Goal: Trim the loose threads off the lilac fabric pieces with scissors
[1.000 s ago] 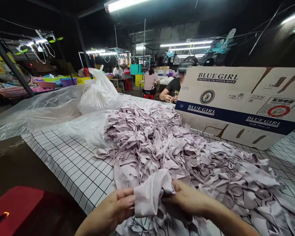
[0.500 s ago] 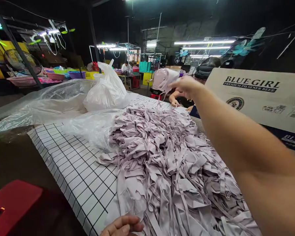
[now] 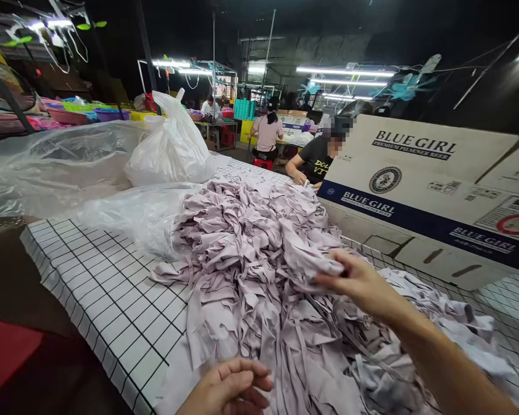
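Note:
A big heap of pale lilac fabric pieces and strips [image 3: 259,253] lies across a table with a white, black-gridded cover [image 3: 108,294]. My right hand [image 3: 354,279] reaches over the heap, its fingers closing on a lilac piece at the top of the pile. My left hand [image 3: 231,389] rests at the near edge of the heap with its fingers curled, touching the cloth; nothing clearly held shows in it.
A large Blue Girl cardboard box [image 3: 428,190] stands at the right behind the heap. Clear plastic bags [image 3: 112,167] and a tied white bag [image 3: 170,147] lie at the left. A red stool [image 3: 4,357] sits lower left. People sit working at tables behind [image 3: 315,158].
My right hand, raised high with a lilac piece half a second ago, has come down onto the heap without that piece. Earlier both hands held one piece near the front edge.

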`<state>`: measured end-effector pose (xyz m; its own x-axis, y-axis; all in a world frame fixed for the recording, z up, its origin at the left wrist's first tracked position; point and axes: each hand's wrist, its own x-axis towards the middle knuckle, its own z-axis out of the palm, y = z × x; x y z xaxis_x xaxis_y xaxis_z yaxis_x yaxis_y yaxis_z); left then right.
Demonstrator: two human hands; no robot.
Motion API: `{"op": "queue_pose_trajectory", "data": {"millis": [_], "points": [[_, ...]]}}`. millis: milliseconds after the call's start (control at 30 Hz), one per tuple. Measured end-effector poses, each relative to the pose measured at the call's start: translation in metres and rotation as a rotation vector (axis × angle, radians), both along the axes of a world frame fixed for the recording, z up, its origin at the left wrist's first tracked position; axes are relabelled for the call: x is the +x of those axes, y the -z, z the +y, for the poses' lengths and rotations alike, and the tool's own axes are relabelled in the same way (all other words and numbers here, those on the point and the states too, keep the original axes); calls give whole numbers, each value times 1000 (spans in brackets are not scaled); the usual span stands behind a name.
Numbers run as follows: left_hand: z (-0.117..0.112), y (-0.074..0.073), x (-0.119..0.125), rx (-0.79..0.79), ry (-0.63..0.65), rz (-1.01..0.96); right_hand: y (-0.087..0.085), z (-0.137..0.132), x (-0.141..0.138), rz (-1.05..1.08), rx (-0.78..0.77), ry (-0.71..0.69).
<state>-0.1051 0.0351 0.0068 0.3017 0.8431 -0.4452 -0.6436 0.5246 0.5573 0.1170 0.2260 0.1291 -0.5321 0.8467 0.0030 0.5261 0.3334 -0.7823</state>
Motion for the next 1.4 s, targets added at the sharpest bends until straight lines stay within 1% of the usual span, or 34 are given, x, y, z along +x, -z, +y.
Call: {"op": "queue_pose_trajectory", "data": {"millis": [67, 100, 167, 200, 267, 333, 367, 433, 467, 500, 533, 567, 633, 700, 733, 800, 867, 900, 967, 1000, 1033, 1067, 1133, 1200, 1233, 1267, 1300, 1333, 1400], "points": [[7, -10, 24, 25, 24, -47, -1, -55, 29, -21, -16, -17], [9, -14, 37, 32, 33, -76, 3, -83, 40, -59, -27, -54], [13, -18, 66, 38, 56, -124, 17, -133, 58, -175, -62, -133], [14, -17, 80, 45, 65, -115, 25, -154, 66, -246, -92, -159], [12, -10, 103, 64, 61, 17, 41, -184, 84, -381, -177, -164], [7, 2, 118, 71, 47, 200, 53, -198, 101, -427, -260, -100], [4, 8, 121, 69, 49, 270, 58, -200, 108, -400, -270, -19], [-2, 16, 123, 59, 64, 337, 68, -195, 115, -256, -241, 255], [-5, 19, 122, 60, 70, 348, 74, -189, 113, -171, -223, 400], [-6, 21, 121, 71, 67, 366, 82, -182, 110, -96, -219, 513], [-8, 22, 119, 87, 56, 385, 89, -175, 104, -37, -235, 575], [-9, 23, 117, 106, 40, 405, 97, -167, 98, 10, -269, 580], [-10, 24, 113, 136, -16, 457, 109, -152, 89, 77, -331, 513], [-12, 24, 108, 164, -94, 558, 114, -141, 88, 157, -350, 494], [-14, 24, 106, 190, -145, 642, 113, -137, 91, 197, -352, 499], [-21, 21, 103, 288, -267, 868, 109, -135, 102, 267, -365, 508], [-31, 17, 105, 452, -374, 1075, 102, -139, 113, 319, -393, 502], [-36, 14, 107, 560, -394, 1132, 98, -143, 118, 340, -407, 495], [-44, 8, 113, 787, -362, 1140, 90, -155, 126, 377, -424, 480], [-46, 4, 115, 872, -327, 1111, 85, -162, 128, 393, -431, 472], [-46, 1, 118, 910, -292, 1075, 80, -171, 130, 410, -431, 457], [-44, -2, 119, 892, -257, 1032, 75, -180, 130, 423, -418, 436], [-38, -6, 122, 731, -144, 902, 65, -198, 127, 408, -342, 364], [-28, -6, 124, 518, 64, 723, 56, -214, 119, 309, -253, 229], [-23, -5, 125, 437, 165, 668, 53, -220, 114, 226, -215, 143], [-19, -2, 126, 390, 236, 656, 52, -223, 108, 130, -185, 59], [-16, 1, 127, 371, 267, 682, 52, -224, 102, 34, -159, -17], [-14, 5, 127, 374, 265, 734, 53, -223, 98, -52, -127, -60], [-13, 11, 129, 407, 222, 834, 59, -211, 90, -155, -13, -32]]}}
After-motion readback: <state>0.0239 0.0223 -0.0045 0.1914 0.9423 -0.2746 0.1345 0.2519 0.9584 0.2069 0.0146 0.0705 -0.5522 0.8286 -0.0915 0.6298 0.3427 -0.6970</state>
